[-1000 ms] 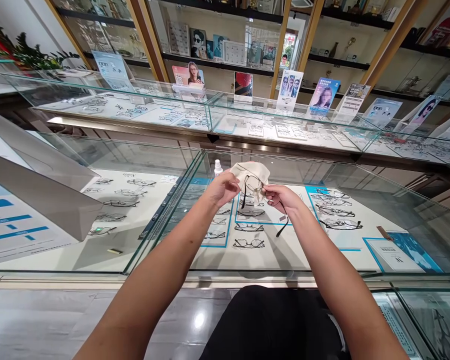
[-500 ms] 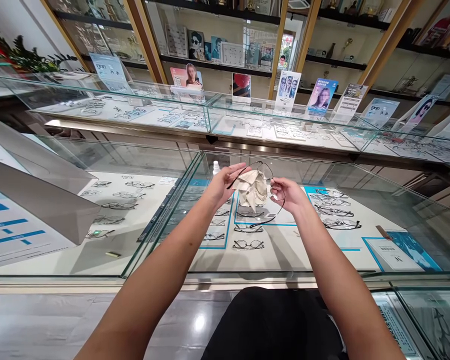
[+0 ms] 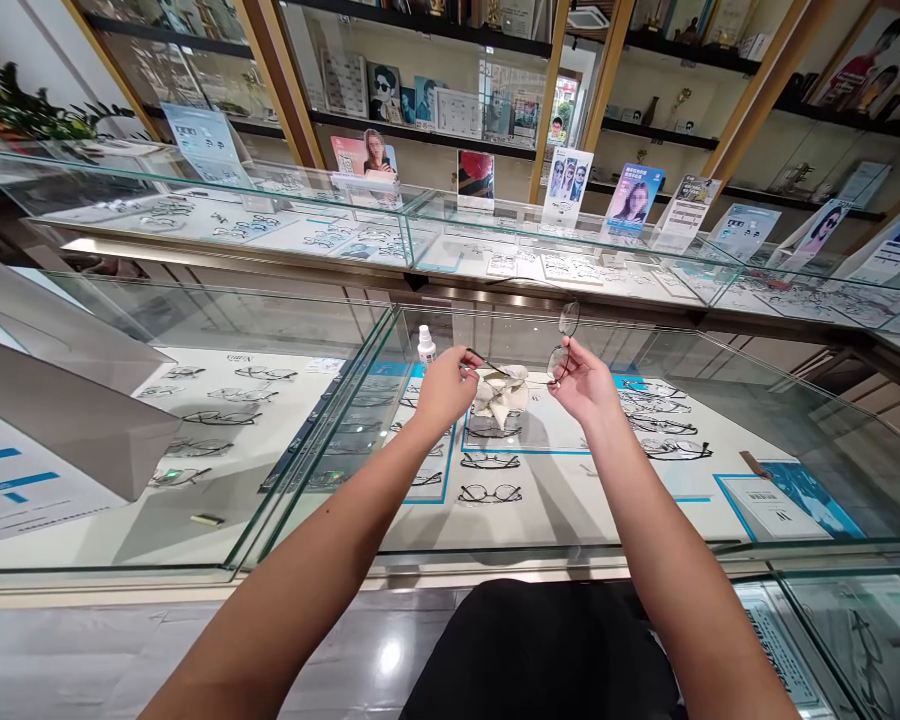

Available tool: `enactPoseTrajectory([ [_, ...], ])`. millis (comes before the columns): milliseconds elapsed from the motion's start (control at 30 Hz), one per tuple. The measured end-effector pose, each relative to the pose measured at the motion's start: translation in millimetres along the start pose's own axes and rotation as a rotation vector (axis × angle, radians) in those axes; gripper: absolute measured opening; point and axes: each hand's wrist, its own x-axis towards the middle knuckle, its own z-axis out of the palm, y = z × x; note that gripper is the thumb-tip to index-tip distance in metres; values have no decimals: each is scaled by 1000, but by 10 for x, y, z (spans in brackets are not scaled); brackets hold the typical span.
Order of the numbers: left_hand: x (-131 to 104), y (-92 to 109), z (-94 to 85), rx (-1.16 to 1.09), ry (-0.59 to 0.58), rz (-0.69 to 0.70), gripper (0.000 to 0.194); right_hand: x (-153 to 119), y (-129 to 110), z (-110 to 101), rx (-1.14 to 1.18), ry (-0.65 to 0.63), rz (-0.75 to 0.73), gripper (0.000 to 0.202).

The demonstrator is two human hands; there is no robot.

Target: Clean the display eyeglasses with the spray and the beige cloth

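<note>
Spectacles [image 3: 568, 319] spread between two hands above a glass-topped worktop [image 3: 495, 553]. The right hand [image 3: 586, 381] holds the front by its rim, thumb and fingers in a narrow pinch, so that one lens stands above the fingertips and the other lies beside them; gripping at the edge presumably leaves most of both lenses uncovered. The left hand [image 3: 448, 386], nearly closed, pinches the near temple [image 3: 489, 362] by its end, which probably steadies the frame and keeps that arm unfolded. The far temple [image 3: 525, 281] reaches leftward, free, above the gap between the hands. A crumpled pale cloth [image 3: 501, 402] lies between and below the hands, apparently resting on the glass; whether it brushes the left fingers cannot be told. A white bottle [image 3: 426, 346] stands upright just beyond the left hand, perhaps put there to be within reach yet out of the way. Below the hands, under the glass, are rows of display frames [image 3: 490, 494].

Compared with half a second earlier: the front has moved from over the cloth toward the right hand and turned, its lenses now one above the other; the left hand, then spread open beside the cloth, has closed on the temple.
</note>
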Motion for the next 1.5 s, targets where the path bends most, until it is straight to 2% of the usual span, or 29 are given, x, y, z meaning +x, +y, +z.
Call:
enactPoseTrajectory([
  [133,-93,108,25,134,-57,-29,2,34,-15,-56,14,43,-69,38],
  [233,-176,247,55,54,-120,71,9,38,5,-55,26,36,-76,42],
  [333,-255,346,124,-51,-206,207,25,25,46,-25,-20,6,-86,44],
  [467,-318,357,238,-122,-253,195,32,-13,119,42,-30,-18,-73,46],
  [567,-325,334,273,-183,-225,164,33,-41,175,94,-12,-41,-55,47],
  [667,-318,320,271,-228,-209,144,26,-55,217,124,-58,-63,-48,46],
  [767,-307,298,265,-217,-190,143,20,-65,236,138,-69,-65,-37,46],
  [933,-277,259,244,-163,-107,183,19,-112,232,183,-46,-65,-30,47],
  [1100,-237,278,198,-215,-11,143,18,-166,194,237,-107,-108,-75,48],
  [1333,-189,286,121,-284,46,80,20,-190,237,277,-147,-135,-159,40],
  [1400,-181,298,88,-295,61,75,20,-166,239,243,-178,-107,-208,35],
  [1500,-166,334,21,-312,105,74,22,-106,158,129,-257,40,-345,27],
])
